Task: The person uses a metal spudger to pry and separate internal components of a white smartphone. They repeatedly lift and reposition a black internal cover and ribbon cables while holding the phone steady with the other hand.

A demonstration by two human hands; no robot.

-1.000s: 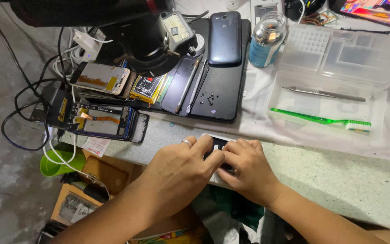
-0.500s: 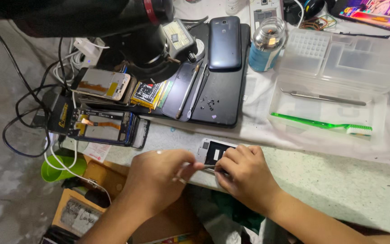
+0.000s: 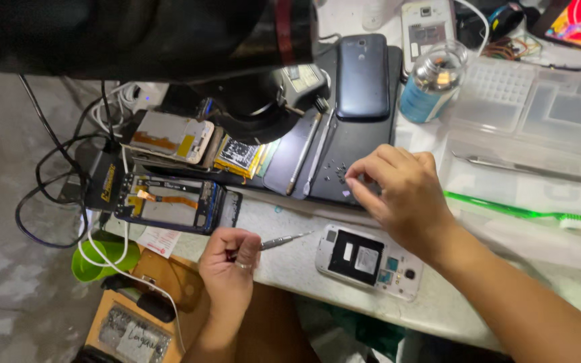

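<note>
My left hand (image 3: 231, 261) is closed around a thin metal screwdriver (image 3: 284, 240), its tip pointing right, just left of an opened white phone (image 3: 369, 261) that lies back-up on the speckled counter (image 3: 290, 269). My right hand (image 3: 398, 191) reaches up over the phone, and its fingertips pinch at small screws on a dark flat panel (image 3: 344, 151). Whether a screw is between the fingers I cannot tell. The phone lies free, touched by neither hand.
A black microscope head (image 3: 142, 40) overhangs the top left. Several stripped phones (image 3: 169, 202), a dark blue phone (image 3: 363, 75), metal spudgers (image 3: 304, 161), a clear parts box (image 3: 546, 114) with tweezers (image 3: 519, 168) and a green toothbrush (image 3: 519, 212), a bottle (image 3: 432, 84), cables (image 3: 48, 175).
Both hands have left the white phone. My right hand moved up to the dark panel; my left hand drew back left and down with the screwdriver.
</note>
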